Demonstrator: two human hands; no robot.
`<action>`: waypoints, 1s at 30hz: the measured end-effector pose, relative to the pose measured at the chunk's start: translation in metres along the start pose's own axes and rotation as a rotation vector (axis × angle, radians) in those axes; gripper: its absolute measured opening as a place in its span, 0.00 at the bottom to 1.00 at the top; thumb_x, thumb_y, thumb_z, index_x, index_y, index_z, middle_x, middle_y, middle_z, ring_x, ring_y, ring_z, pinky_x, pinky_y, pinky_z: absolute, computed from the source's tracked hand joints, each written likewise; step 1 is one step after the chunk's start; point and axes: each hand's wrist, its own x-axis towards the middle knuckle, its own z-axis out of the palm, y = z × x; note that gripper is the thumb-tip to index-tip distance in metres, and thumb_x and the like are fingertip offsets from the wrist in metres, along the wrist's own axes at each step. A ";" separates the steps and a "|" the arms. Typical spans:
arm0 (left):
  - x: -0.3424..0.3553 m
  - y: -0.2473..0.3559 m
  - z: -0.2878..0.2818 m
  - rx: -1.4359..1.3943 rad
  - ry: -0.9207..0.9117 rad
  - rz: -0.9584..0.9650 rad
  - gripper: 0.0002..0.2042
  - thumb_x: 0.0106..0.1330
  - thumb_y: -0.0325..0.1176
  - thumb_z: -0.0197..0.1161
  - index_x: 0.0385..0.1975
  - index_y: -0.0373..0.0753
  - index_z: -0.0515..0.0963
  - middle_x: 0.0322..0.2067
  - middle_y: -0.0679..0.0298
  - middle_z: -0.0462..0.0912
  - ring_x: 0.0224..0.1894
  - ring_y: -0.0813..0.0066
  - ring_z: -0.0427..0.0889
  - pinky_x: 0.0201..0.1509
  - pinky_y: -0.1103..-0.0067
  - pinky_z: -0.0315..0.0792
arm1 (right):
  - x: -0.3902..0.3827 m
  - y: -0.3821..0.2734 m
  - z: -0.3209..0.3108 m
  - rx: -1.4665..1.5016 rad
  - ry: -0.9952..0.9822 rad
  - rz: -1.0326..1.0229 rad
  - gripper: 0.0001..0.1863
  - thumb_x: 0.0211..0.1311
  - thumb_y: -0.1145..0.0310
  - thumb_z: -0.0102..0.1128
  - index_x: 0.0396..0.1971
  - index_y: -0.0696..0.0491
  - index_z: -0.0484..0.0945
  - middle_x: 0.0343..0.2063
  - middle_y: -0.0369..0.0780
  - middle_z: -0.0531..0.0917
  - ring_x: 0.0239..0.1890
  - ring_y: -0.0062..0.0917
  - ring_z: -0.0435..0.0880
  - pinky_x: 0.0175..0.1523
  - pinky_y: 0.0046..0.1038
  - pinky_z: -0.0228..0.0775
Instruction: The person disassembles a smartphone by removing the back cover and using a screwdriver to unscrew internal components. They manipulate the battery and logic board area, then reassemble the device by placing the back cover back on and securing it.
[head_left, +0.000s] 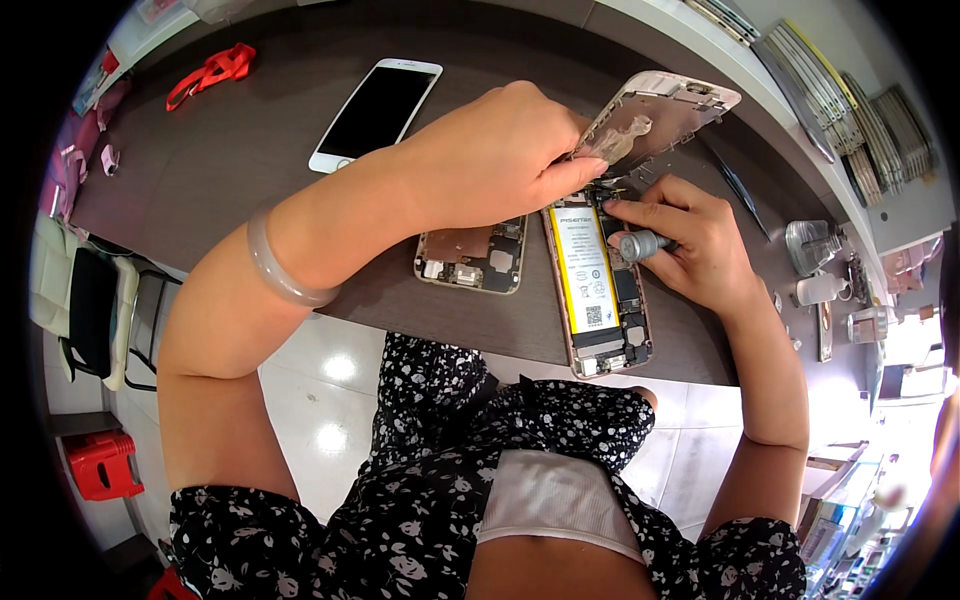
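An opened phone body [636,310] lies on the dark desk, its white and yellow-edged battery [587,270] exposed. Its screen panel [665,115] is tilted up at the far end, inner side toward me, with a crumpled clear film on it. My left hand [525,150] pinches the panel's lower left edge between thumb and fingers. Tucked in the curled fingers of my right hand [700,240] is a small grey-capped screwdriver [643,245], its shaft hidden. The right index fingertip presses on the board near the top of the phone body. Another opened phone housing [470,262] sits partly under my left forearm.
A white phone with a black screen [385,110] and a red strap [212,75] lie at the back left. Dark tweezers [742,190] rest right of the raised panel. Glass and plastic containers [812,245] stand farther right. Stacked phone parts [800,90] fill the shelf at the back right.
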 end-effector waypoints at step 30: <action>-0.001 -0.023 -0.041 -0.055 -0.081 -0.219 0.16 0.61 0.35 0.62 0.21 0.25 0.76 0.13 0.48 0.69 0.15 0.61 0.59 0.20 0.73 0.62 | 0.002 -0.006 -0.032 -0.160 0.473 -0.189 0.17 0.45 0.75 0.69 0.39 0.54 0.82 0.19 0.38 0.77 0.19 0.25 0.74 0.23 0.25 0.67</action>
